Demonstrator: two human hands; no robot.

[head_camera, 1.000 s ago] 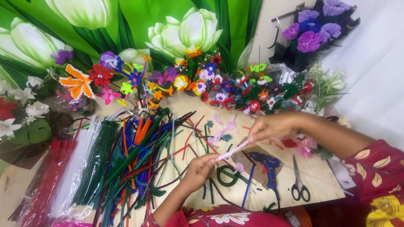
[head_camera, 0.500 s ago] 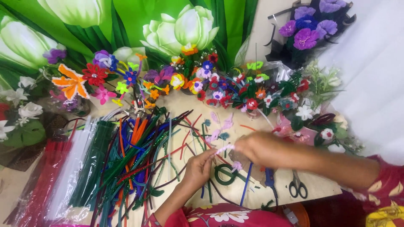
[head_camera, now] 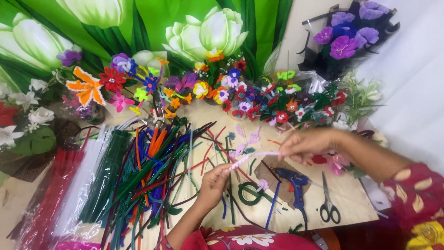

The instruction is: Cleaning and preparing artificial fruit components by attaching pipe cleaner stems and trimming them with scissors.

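My left hand [head_camera: 214, 181] pinches the near end of a pale pink pipe cleaner [head_camera: 254, 156], low in the middle of the head view. My right hand [head_camera: 309, 144] grips its far end, to the right and a little higher. The fuzzy stem stretches between both hands above the light table [head_camera: 351, 206]. Just below it lie a blue glue gun [head_camera: 294, 181], a roll of green tape [head_camera: 249, 193] and black-handled scissors [head_camera: 328, 204].
A big heap of coloured pipe cleaners [head_camera: 155, 171] covers the table's left half, with bundles in plastic sleeves [head_camera: 69, 190] beyond. Finished pipe-cleaner flowers [head_camera: 259, 99] line the back edge. A purple bouquet [head_camera: 347, 39] stands at the top right.
My right hand swung in toward the left hand half a second ago, then moved back out to the right, drawing the pink pipe cleaner straight between both hands. The left hand stayed nearly still.
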